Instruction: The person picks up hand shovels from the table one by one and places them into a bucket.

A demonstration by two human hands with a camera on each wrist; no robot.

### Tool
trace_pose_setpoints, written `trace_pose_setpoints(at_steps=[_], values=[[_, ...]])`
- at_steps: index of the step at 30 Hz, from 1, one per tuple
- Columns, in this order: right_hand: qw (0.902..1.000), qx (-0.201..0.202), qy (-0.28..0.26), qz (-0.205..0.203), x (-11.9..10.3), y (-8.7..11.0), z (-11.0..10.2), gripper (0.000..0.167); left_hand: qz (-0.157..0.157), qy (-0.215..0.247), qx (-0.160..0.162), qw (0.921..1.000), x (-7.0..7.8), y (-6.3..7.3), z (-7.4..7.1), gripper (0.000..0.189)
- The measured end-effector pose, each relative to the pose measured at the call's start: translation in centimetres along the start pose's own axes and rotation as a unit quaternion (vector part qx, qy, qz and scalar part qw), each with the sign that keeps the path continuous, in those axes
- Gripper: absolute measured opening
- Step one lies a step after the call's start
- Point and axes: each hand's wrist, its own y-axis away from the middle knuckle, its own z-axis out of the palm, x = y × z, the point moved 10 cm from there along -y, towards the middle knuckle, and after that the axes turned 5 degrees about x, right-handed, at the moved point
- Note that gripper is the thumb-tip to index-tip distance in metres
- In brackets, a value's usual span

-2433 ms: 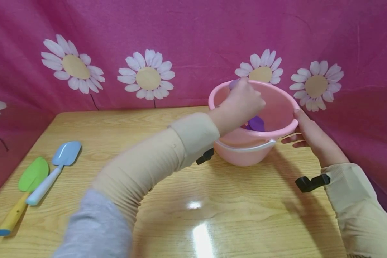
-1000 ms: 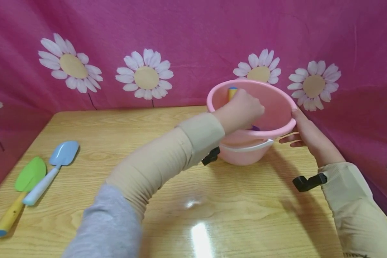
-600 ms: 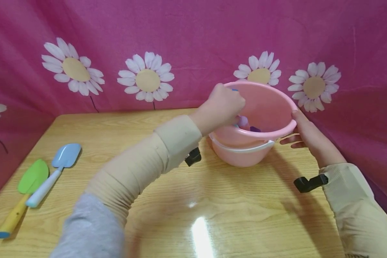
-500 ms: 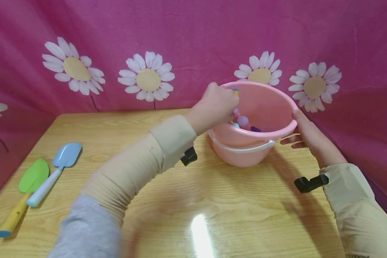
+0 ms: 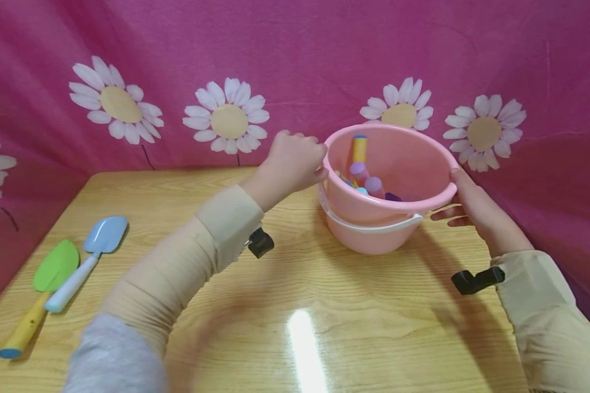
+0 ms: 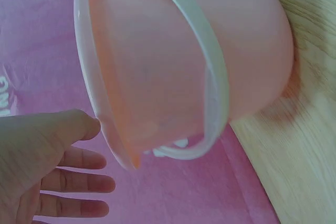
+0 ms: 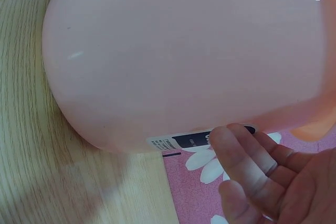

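A pink bucket (image 5: 373, 218) with a white handle stands tilted on the table at centre right. My left hand (image 5: 295, 164) is at its left rim; in the left wrist view the thumb meets the rim and the other fingers stretch out, holding nothing. My right hand (image 5: 482, 210) holds the bucket at the right rim, thumb over the edge, fingertips against the outer wall in the right wrist view. Inside lean a yellow handle with a blue end (image 5: 360, 150), two purple-ended pink handles (image 5: 358, 171) and a dark purple piece (image 5: 393, 197). Their lower parts are hidden.
A green-bladed trowel (image 5: 56, 267) with a yellow handle lies at the left of the wooden table (image 5: 255, 322). Beside it lies a blue-bladed trowel (image 5: 105, 234) with a pale handle. A pink flowered cloth (image 5: 295, 65) hangs behind and at both sides.
My left hand has come out of the bucket and moved left to its rim, uncovering the yellow and pink handles. The right hand stays at the right rim.
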Motion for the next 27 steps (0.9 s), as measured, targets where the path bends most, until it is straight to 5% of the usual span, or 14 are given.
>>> trace_pose_setpoints(at_steps=[20,27], values=[[1.0000,-0.007,-0.005,0.001,0.1,0.0,0.0,0.050,-0.066,0.036,-0.014,0.9970,-5.1,4.0,3.6,0.030],[1.0000,-0.009,-0.002,0.003,0.0,0.1,0.1,0.052,-0.101,0.038,-0.046,0.9931,-7.0,6.2,5.2,0.027]])
